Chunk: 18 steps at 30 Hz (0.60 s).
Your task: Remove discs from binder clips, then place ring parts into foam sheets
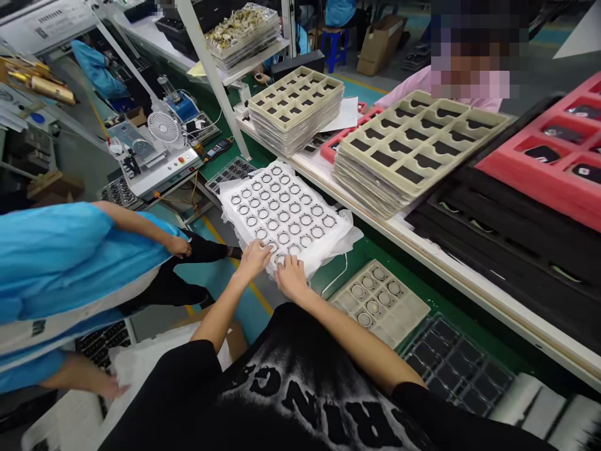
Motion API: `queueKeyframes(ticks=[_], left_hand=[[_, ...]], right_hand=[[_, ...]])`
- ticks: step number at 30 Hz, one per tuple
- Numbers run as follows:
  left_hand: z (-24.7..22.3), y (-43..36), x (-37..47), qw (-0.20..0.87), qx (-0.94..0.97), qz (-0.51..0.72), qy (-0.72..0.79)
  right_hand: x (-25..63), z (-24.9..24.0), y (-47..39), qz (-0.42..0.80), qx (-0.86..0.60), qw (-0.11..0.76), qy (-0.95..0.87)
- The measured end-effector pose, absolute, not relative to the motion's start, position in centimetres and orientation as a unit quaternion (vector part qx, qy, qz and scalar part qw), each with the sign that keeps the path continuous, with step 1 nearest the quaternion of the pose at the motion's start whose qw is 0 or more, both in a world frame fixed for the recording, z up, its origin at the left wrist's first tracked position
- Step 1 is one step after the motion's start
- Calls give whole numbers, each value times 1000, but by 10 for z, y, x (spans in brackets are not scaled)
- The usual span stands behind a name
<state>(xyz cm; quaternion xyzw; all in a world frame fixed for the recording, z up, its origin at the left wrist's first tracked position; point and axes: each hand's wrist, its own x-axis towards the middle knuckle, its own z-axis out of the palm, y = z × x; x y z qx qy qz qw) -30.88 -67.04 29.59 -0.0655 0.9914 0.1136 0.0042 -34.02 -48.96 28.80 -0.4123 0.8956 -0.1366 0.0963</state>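
A white foam tray (263, 203), lined with thin white sheeting, holds rows of round metal rings that look like watch cases. My left hand (256, 259) is at its near left edge, fingers bent and close together at one ring (271, 246). Beside it, my right hand (292, 275) curls its fingers over the near edge by another ring (295, 249). What either hand grips, if anything, is hidden by the fingers. To the right of my right arm, a beige tray (408, 314) carries several similar rings in its compartments.
Beige trays (375, 181) stand stacked on the raised shelf, with red foam trays (558, 144) at right. A dark compartment tray (462, 363) lies near my right arm. A co-worker in a blue top (56, 257) stands close on the left. A small fan (164, 127) is behind.
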Motion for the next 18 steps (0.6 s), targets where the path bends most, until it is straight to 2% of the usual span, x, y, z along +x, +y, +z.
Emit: queueKeyframes(ticks=[7,12,15,18], left_hand=[[299,-695,-324,114,37,45,992],[311,-714,-343,165,64,146,973],[314,-714,-355,137,53,234,961],[304,-702,-368,59,33,236,969]], right_hand=[[-338,290,-502,-173,-301,184,919],[-358,301,-509,-188,-254,243,917],[-364,308,-505,-198,-263,271,905],[-367,313,-494,-240,-267,290,887]])
